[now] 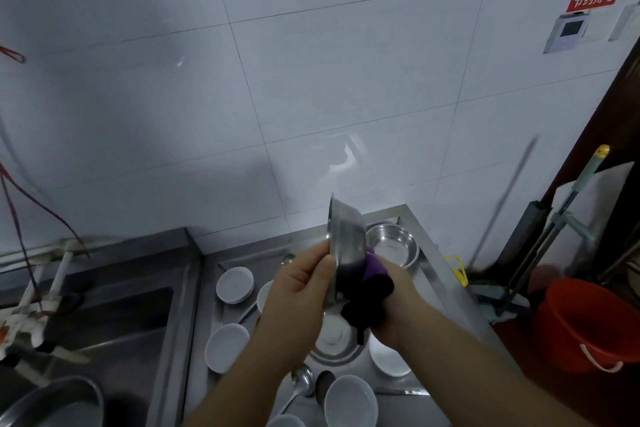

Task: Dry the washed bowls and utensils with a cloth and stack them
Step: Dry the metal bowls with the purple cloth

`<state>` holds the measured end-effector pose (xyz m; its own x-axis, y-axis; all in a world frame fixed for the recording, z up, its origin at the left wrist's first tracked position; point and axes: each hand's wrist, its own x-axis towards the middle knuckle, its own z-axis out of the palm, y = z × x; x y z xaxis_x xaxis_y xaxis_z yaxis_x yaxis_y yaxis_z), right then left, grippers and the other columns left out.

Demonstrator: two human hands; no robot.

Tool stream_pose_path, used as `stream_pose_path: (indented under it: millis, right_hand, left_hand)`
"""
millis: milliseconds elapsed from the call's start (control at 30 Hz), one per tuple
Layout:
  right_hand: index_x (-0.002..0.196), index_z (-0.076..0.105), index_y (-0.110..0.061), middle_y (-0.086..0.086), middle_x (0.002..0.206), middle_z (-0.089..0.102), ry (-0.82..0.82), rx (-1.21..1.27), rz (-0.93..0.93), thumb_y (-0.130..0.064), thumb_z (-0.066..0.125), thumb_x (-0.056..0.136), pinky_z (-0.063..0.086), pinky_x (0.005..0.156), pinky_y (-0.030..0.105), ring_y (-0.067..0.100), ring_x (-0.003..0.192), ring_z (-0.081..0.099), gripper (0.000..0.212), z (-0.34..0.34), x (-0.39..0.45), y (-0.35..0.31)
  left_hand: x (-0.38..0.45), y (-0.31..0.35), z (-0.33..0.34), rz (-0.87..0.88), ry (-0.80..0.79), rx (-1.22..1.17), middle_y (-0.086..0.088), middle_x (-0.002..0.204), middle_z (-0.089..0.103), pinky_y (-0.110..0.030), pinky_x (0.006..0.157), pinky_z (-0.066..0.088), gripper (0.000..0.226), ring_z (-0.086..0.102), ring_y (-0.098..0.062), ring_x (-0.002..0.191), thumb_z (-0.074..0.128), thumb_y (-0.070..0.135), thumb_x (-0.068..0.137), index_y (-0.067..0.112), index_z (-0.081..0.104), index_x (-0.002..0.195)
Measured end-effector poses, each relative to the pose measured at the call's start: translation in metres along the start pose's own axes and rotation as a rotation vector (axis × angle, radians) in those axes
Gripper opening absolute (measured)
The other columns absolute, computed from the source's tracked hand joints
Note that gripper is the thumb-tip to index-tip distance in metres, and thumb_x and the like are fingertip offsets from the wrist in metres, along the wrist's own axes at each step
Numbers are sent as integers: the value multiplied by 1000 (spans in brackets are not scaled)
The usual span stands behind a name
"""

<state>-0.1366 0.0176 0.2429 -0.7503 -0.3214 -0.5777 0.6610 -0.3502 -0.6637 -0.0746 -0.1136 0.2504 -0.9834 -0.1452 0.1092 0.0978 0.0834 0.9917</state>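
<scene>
My left hand (pixel 300 291) grips the rim of a steel bowl (pixel 346 239), held on edge above the counter. My right hand (pixel 391 315) holds a purple and black cloth (pixel 369 288) pressed against the bowl's outer side. Behind them a stack of steel bowls (pixel 393 248) stands at the counter's back right. Several white bowls lie on the steel counter (pixel 436 274): one at the back left (pixel 235 285), one at the left (pixel 227 347), one in front (pixel 350 402), one under my right wrist (pixel 388 359). A steel spoon (pixel 299 383) lies near the front.
A steel sink (pixel 114 326) with a faucet and a metal basin (pixel 52 404) is to the left. White tiled wall rises behind. At the right stand an orange bucket (pixel 585 326), mop handles (pixel 568 204) and a dark door frame.
</scene>
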Motion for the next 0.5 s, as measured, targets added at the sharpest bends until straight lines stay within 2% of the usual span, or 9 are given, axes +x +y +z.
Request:
stream_pose_path:
  millis: [67,133,167,233,300,333,367,400,500]
  right_hand:
    - [126,67,5,24,100,67,-38,58,-12,-22,58,102,59,61,35,35,81,68,38,0,-3,-4]
    - [122,72,4,23,105,75,-43,93,-6,-26,59,101,63,67,38,33,84,75,38,-3,-1,-8]
    - [119,74,2,22,105,77,-41,104,-10,-29,58,101,64,69,39,33,85,76,39,-4,1,-11]
    - [104,81,-2,19,96,79,-60,141,-38,-38,57,102,63,63,37,32,79,79,43,-6,5,-16]
    - [87,86,-8,18,93,80,-79,182,-80,-50,59,100,63,60,39,32,78,80,52,-11,8,-21]
    - [84,87,-11,18,96,80,-82,188,-99,-57,60,98,64,62,40,33,81,80,55,-13,9,-24]
    - [86,87,-13,18,101,80,-94,170,-116,-64,64,94,64,66,42,33,86,80,56,-16,8,-26]
    - [92,86,-15,17,106,80,-104,128,-126,-69,70,87,64,70,43,33,91,80,56,-20,8,-28]
    - [110,83,-17,15,116,78,-122,34,-101,-63,90,68,62,82,46,34,103,77,63,-30,7,-27]
  left_hand:
    - [-4,1,3,68,-22,116,10,125,76,-33,105,55,35,69,-13,122,52,29,105,44,71,131]
    - [-5,6,4,111,-52,192,15,124,75,-23,103,53,39,68,-8,121,52,24,105,50,70,129]
    - [-6,8,2,137,-79,249,18,123,75,-19,100,52,42,68,-6,120,52,23,105,54,68,129]
    - [-7,9,-3,182,-154,380,23,120,74,-17,97,53,45,69,-3,116,52,20,107,55,65,132]
    - [-10,8,-10,189,-248,473,25,107,75,-18,88,54,38,71,-1,100,53,22,109,47,65,135]
    - [-12,7,-13,189,-293,527,25,97,74,-16,81,52,34,69,1,88,53,26,108,44,66,135]
    - [-15,7,-17,188,-330,583,25,93,72,-15,77,50,33,68,1,82,53,29,108,42,65,136]
    - [-17,6,-21,193,-364,641,25,95,73,-16,78,51,32,68,1,83,53,32,108,41,64,137]
    - [-21,8,-32,235,-443,771,23,114,74,-21,90,55,37,69,3,101,51,34,108,44,57,144]
